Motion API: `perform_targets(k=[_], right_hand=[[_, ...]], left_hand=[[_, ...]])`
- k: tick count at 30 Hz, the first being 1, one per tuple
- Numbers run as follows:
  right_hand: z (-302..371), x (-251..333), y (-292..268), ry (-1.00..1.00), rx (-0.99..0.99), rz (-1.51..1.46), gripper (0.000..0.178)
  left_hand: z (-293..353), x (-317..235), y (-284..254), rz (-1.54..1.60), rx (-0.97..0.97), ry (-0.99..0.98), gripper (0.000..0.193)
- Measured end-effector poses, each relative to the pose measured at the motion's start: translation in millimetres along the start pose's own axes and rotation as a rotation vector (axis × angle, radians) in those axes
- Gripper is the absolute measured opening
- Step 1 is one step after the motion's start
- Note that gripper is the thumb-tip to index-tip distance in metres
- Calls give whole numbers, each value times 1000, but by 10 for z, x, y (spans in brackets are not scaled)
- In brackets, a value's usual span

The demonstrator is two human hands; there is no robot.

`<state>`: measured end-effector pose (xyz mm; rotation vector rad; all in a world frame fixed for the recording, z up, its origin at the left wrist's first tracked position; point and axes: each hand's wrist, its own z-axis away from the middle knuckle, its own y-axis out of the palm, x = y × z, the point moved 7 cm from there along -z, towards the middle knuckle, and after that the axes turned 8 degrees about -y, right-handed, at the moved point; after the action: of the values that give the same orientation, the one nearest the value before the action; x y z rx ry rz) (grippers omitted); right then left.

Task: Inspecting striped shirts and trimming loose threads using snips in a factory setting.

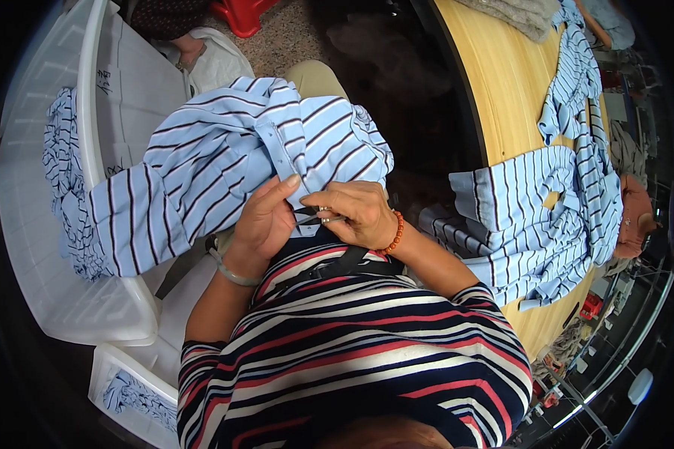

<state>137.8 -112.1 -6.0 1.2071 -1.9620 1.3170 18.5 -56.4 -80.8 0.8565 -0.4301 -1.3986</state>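
A light blue shirt with dark stripes lies across my lap, part of it reaching over the rim of the white bin on the left. Down its middle runs a button placket with small buttons. My left hand, thumb raised and fingers curled, grips the placket near its lower end. In my right hand are small metal snips, their dark blades pointing left at the cloth edge beside my left fingers. The fingers of my right hand are closed round the handles, and both hands are close together in front of my waist.
A large white plastic bin with striped cloth stands at left, a smaller white bin below it. On the wooden table at right lie more striped garments and grey knitwear. A red stool and another person's foot are beyond.
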Motion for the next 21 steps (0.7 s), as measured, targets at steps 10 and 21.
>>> perform_targets(k=[10,21], right_hand=[[-136,-27,-226,96,-60,-183,46],[-411,-197,-265,15,92,-159,38]], left_hand=[[297,-286,230,-362,29,385,31],[419,-438,413,-646,-30,479,35]])
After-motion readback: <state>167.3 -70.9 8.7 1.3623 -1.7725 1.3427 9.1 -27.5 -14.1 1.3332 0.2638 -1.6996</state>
